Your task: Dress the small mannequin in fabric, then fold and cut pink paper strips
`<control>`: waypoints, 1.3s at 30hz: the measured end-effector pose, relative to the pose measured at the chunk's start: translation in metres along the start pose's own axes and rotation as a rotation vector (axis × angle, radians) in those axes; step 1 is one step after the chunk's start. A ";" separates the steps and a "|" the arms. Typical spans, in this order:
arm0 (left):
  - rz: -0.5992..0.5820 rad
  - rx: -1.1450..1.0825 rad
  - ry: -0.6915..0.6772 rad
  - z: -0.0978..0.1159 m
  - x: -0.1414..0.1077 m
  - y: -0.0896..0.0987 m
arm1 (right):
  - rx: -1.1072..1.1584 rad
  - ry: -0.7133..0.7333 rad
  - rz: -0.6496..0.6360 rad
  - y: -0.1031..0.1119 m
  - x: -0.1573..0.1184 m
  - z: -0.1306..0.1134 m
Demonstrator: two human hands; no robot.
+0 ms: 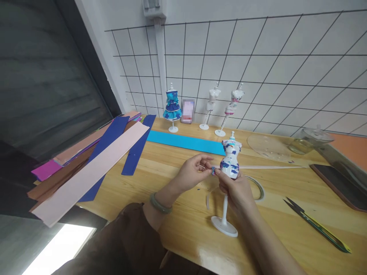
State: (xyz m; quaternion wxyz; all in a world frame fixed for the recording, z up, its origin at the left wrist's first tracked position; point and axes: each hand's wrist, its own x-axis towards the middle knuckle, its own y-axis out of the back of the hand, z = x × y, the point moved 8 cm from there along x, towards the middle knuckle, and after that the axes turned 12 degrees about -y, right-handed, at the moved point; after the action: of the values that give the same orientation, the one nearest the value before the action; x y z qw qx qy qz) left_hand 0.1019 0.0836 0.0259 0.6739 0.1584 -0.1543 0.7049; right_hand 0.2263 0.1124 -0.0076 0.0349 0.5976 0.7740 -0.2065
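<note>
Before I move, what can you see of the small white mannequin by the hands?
The small white mannequin looks like glossy plastic: a headless, armless torso topped by a knob, with uneven blue-purple patches on chest and hips. A slim white pole drops to a round white base that appears to rest on the wooden table. It seems nearly upright. The right hand covers part of its lower hips, apparently touching; a narrow pale strip runs behind the hips, contact unclear.
</note>
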 end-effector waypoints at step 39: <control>0.271 0.888 0.280 -0.070 0.006 0.165 | 0.124 -0.067 -0.139 -0.005 0.006 0.009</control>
State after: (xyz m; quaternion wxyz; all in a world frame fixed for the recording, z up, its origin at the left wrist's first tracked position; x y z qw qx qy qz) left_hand -0.0640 0.1118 -0.0350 0.4577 0.3129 0.2346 0.7985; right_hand 0.2186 0.1139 -0.0160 0.0094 0.5362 0.7978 -0.2756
